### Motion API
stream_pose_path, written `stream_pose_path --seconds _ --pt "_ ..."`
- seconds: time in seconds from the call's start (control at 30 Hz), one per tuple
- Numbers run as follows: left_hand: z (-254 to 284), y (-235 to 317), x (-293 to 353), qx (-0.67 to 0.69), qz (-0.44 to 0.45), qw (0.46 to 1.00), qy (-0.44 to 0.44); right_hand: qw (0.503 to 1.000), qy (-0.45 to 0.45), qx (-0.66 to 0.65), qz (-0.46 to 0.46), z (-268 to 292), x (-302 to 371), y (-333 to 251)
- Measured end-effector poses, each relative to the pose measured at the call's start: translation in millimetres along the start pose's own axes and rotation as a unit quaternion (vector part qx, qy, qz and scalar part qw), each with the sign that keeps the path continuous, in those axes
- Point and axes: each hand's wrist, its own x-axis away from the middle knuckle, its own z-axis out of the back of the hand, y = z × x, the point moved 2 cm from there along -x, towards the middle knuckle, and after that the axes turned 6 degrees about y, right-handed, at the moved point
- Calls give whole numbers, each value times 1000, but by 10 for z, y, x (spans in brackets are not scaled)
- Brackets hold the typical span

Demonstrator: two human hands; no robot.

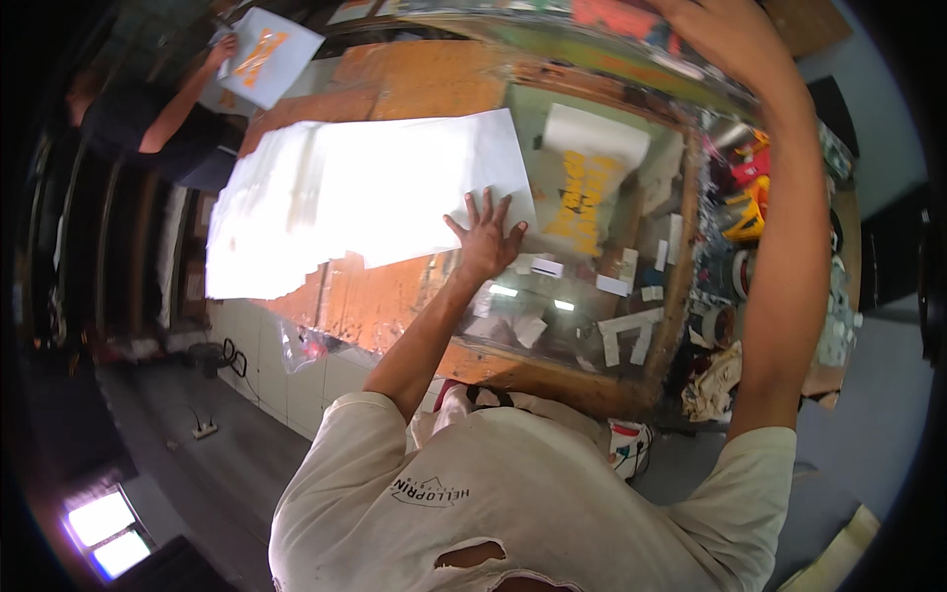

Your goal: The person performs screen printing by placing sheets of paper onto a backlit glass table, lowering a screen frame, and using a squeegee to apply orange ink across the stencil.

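My left hand [484, 237] lies with fingers spread on the right end of a fanned spread of white sheets [345, 192]. Just right of it is a glossy printing bed [538, 326] with orange-yellow lettering [582, 202], a pale sheet [597, 136] and several strips of tape. My right hand [730, 44] is raised at the top right, against a framed panel [631, 64] with red and green patches that stands above the bed's far side. The picture's top edge cuts off its fingers, so its grip does not show.
At the upper left a co-worker [163, 128] holds a white sheet with orange print [266, 59]. A cluttered side shelf [735, 276] with jars, rags and yellow and red items runs along the right. Clear plastic [301, 345] hangs from the wooden table's [385, 306] near edge.
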Motion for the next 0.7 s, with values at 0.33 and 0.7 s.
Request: stream_pose_path --seconds 0.33,0.7 --pt "-723 1527 199 1 -254 967 29 965 -102 111 212 2 -85 234" --pt "-634 1674 620 8 -315 947 -69 985 -1 80 153 -65 -115 299"
